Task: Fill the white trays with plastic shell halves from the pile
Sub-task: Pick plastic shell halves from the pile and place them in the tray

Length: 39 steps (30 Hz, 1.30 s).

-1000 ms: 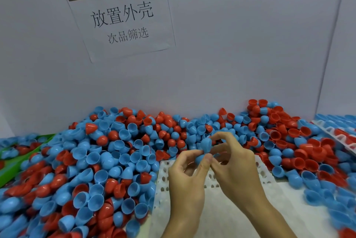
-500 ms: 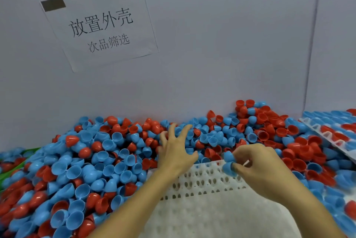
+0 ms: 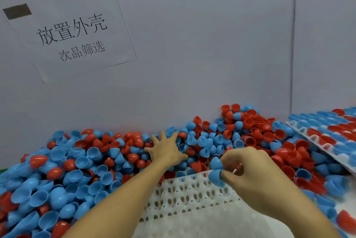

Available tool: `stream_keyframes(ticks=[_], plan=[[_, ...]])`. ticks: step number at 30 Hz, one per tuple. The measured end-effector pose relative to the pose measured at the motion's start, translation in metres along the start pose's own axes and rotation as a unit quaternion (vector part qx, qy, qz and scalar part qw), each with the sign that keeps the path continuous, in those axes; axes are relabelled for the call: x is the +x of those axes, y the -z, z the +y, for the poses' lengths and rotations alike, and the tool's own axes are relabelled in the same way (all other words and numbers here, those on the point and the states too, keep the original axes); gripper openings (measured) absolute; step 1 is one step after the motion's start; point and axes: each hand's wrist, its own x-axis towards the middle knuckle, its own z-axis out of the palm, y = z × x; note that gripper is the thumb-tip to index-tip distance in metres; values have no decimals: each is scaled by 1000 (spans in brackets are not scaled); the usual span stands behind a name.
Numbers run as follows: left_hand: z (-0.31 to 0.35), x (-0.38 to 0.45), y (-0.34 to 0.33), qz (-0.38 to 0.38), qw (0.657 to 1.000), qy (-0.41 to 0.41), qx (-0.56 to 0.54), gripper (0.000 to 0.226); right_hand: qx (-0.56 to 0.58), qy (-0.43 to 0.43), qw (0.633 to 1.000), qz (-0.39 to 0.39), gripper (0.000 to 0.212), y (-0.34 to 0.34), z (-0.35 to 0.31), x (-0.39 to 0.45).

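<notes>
A big pile of blue and red plastic shell halves point(image 3: 100, 162) covers the table up to the back wall. A white perforated tray point(image 3: 188, 197) lies in front of me, its far edge under the pile. My left hand point(image 3: 165, 151) is spread flat on the shells beyond the tray, fingers straight. My right hand point(image 3: 248, 170) hovers over the tray's far right corner and pinches two blue shell halves point(image 3: 215, 170) in its fingertips.
A second white tray point(image 3: 327, 137), filled with blue and red halves, lies tilted at the right edge. A paper sign with printed characters point(image 3: 71, 33) hangs on the grey back wall. Loose shells ring the near tray on both sides.
A second ago both hands were together on a blue shell above the tray. The left hand has since reached out onto the pile and spread; the right hand has kept the blue halves.
</notes>
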Motion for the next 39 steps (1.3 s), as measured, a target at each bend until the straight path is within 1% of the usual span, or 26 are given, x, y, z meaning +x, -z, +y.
stream_keyframes(ticks=[3, 6, 8, 9, 11, 12, 13, 15, 16, 18, 21, 23, 25, 28, 29, 31, 33, 34, 36, 38, 39], plan=[[4, 0, -1, -23, 998, 51, -32, 91, 7, 6, 1000, -6, 3, -3, -3, 0], [6, 1, -3, -18, 997, 40, -63, 81, 11, 9, 1000, -11, 5, -4, -4, 0], [1, -1, -4, 13, 992, 24, -125, 67, 15, 13, 1000, -6, 6, -3, -4, 1], [-2, -2, -4, 45, 983, 14, -179, 53, 15, 15, 1000, -3, 7, -2, -3, 1], [-11, -2, -4, 106, 952, -10, -288, 25, 10, 12, 1000, 3, 9, 0, -2, 2], [-15, -2, -3, 123, 940, -23, -318, 20, 9, 10, 1000, 4, 10, 1, 0, 2], [-18, -2, -2, 133, 929, -32, -343, 21, 9, 8, 1000, 3, 10, 1, 1, 2], [-23, -1, 4, 141, 907, -26, -397, 27, 6, 6, 1000, 2, 10, 2, 2, 1], [-24, -1, 8, 136, 890, -13, -434, 27, 5, 8, 1000, 4, 9, 3, 3, 1], [-26, -1, 18, 121, 846, 19, -519, 23, 13, 10, 1000, 9, 7, 3, 2, 0], [-35, 0, 33, 84, 763, 70, -637, 13, 20, 13, 1000, 9, 6, 3, 2, 0], [-42, -6, 46, 46, 704, 82, -704, 4, 22, 14, 1000, 7, 6, 4, 2, 1], [-49, -16, 58, 18, 651, 83, -755, 11, 30, 15, 999, 7, 7, 3, 2, 1], [-60, -35, 72, 5, 564, 94, -820, 6, 36, 16, 999, -2, 6, 1, 0, 1], [-64, -43, 76, -1, 535, 104, -838, 9, 37, 16, 999, -6, 5, 1, -1, 1], [-71, -65, 79, -6, 493, 119, -862, 13, 40, 17, 999, -7, 5, 2, -3, -1], [-81, -95, 78, -10, 465, 117, -878, 15, 39, 22, 999, 4, 8, 2, -5, -5], [-86, -113, 75, -16, 461, 112, -880, 13, 36, 24, 999, 6, 8, 1, -5, -9], [-97, -149, 65, -26, 469, 109, -876, 10, 17, 28, 999, -8, 6, -3, -5, -18], [-104, -183, 52, -28, 479, 120, -869, 11, -9, 28, 999, -37, 7, -6, -2, -28], [-106, -198, 46, -24, 478, 130, -868, 11, -15, 27, 998, -51, 8, -8, 1, -34]])
